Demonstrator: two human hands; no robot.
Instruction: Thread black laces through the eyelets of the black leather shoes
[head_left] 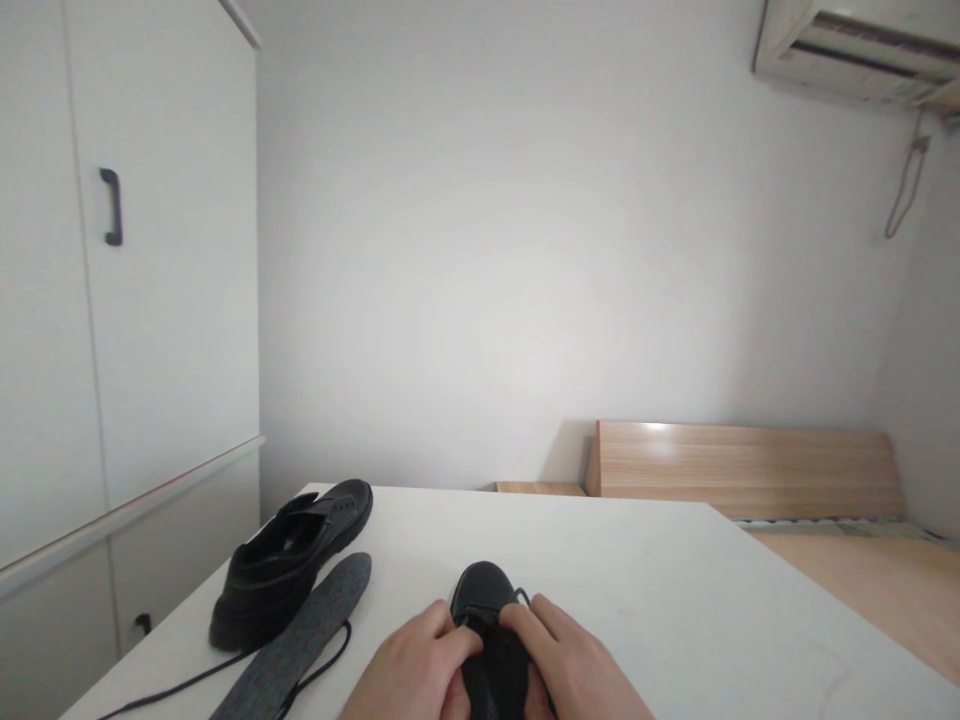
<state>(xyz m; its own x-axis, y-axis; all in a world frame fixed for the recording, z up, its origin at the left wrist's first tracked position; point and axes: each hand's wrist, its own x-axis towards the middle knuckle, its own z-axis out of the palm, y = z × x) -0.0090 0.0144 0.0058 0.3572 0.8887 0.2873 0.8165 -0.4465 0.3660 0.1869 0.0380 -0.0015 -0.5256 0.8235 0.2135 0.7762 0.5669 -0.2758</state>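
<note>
Black shoe (484, 588) gripped between left hand (420, 655) and right hand (574, 655), both half-curled about its sides.

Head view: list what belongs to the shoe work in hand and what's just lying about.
Apparently belongs:
Held shoe, in left hand and right hand
Second shoe
Grey insole
Black lace
White table, underneath

Just about:
Cupboard
Wooden headboard
Air conditioner

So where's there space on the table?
The table is bare from the right hand's fingers to the right edge, and beyond the middle shoe to the far edge. The left is crowded: another shoe, an insole, laces.
</note>
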